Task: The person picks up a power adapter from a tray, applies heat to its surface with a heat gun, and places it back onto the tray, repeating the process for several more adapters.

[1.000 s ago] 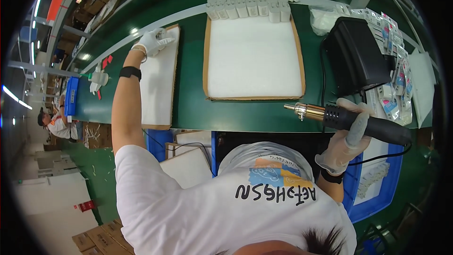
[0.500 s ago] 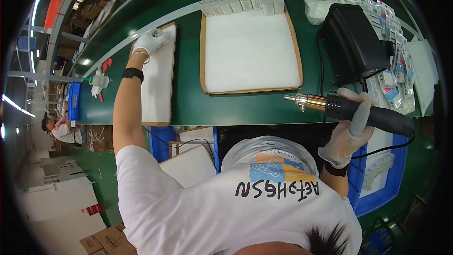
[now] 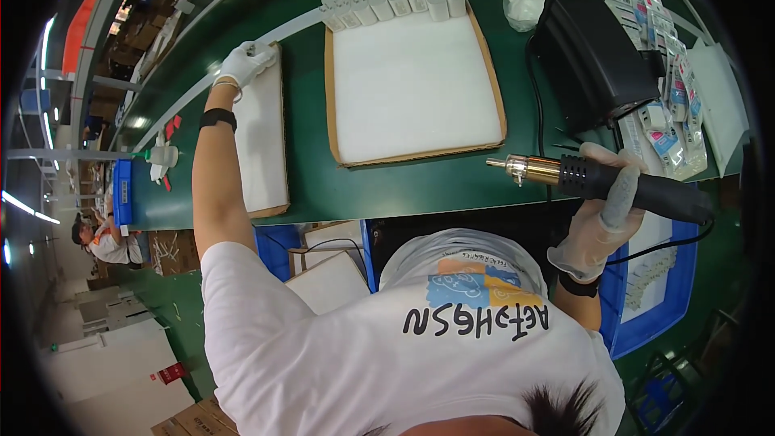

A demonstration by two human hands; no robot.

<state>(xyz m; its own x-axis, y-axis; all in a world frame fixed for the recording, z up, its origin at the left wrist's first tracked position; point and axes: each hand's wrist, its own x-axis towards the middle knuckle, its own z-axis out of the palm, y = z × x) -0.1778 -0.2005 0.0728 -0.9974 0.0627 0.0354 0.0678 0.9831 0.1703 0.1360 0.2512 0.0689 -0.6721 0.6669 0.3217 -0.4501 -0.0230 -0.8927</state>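
My right hand (image 3: pixel 601 214), in a thin pale glove, is wrapped round a corded hand tool (image 3: pixel 597 181) with a black handle, a brass-coloured barrel and a narrow metal tip. The tip points left, over the bench near its front edge. My left hand (image 3: pixel 245 63), in a white glove, reaches to the far end of a narrow white-topped cardboard tray (image 3: pixel 262 145) on the left. Its fingers are curled, and whatever they hold is hidden. Between the hands lies a wider white-lined cardboard tray (image 3: pixel 412 89), with several small white plastic housings (image 3: pixel 379 2) standing along its far edge.
A black box-shaped device (image 3: pixel 593 60) stands at the right, beside packaged items (image 3: pixel 670 97) in clear bags. Blue bins (image 3: pixel 682 299) sit below the bench. A small bottle (image 3: pixel 164 156) stands at the left. Another person (image 3: pixel 113 238) is farther off on the left.
The bench and trays have shifted slightly left in view. My left hand stays at the far end of the narrow tray with fingers curled; my right hand keeps hold of the tool.
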